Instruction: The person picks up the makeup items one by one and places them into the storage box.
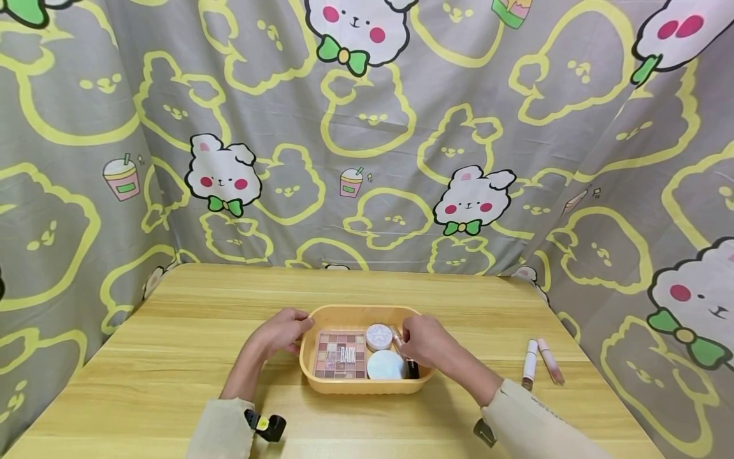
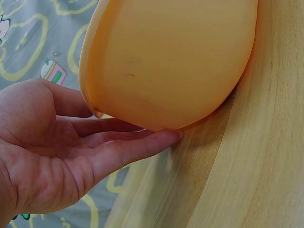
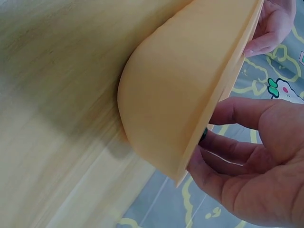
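A yellow-orange plastic basket point(image 1: 367, 386) stands on the table. At its left end my left hand point(image 1: 282, 331) grips the rim, with fingers on both sides of the wall. My right hand point(image 1: 423, 341) reaches over the right end and pinches a slim cosmetic tube point(image 1: 397, 338), mostly covered by the fingers. A small dark part shows between those fingers in the right wrist view. Inside the basket lie an eyeshadow palette point(image 1: 341, 356), a round case with a star point(image 1: 379, 336), a larger round white compact point(image 1: 386, 365) and a black tube point(image 1: 413, 368).
Two lip gloss tubes, one with a white cap point(image 1: 530, 360) and one with a pink cap point(image 1: 549, 360), lie on the table's right side. A patterned curtain point(image 1: 367, 159) surrounds the wooden table point(image 1: 201, 331) at the back and both sides.
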Demonstrator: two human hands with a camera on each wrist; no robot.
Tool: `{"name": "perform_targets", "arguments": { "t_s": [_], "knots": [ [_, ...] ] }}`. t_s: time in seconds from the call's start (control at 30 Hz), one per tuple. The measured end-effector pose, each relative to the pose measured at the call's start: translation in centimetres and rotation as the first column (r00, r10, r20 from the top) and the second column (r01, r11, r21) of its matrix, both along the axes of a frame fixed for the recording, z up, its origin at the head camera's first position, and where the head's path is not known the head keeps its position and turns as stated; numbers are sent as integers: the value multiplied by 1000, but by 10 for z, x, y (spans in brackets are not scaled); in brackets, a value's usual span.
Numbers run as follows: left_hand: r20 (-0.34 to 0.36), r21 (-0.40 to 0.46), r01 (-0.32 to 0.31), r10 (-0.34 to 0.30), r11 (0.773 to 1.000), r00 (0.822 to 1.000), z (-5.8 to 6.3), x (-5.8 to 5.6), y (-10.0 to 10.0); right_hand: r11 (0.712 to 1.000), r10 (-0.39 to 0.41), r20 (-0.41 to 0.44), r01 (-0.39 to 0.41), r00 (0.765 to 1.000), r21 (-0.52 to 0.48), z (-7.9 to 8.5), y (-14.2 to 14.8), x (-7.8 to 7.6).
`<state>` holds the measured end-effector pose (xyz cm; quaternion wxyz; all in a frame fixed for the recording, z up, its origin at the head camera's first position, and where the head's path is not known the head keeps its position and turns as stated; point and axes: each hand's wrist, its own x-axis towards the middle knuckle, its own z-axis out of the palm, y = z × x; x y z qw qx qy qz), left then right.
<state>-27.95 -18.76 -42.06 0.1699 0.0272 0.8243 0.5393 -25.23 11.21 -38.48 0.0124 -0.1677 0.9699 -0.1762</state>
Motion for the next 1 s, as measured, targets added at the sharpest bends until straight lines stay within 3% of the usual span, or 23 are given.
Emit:
{"name": "perform_targets", "arguments": {
  "t_s": [0.63, 1.0],
  "knots": [
    [-2, -1, 1, -1, 1000, 1000, 1, 0, 0, 999, 11, 20, -11, 1000, 36, -2, 1, -2],
    [2, 17, 1, -2, 1000, 1000, -2, -1, -1, 997, 74, 26, -73, 997, -34, -6, -2, 2]
  ]
}}
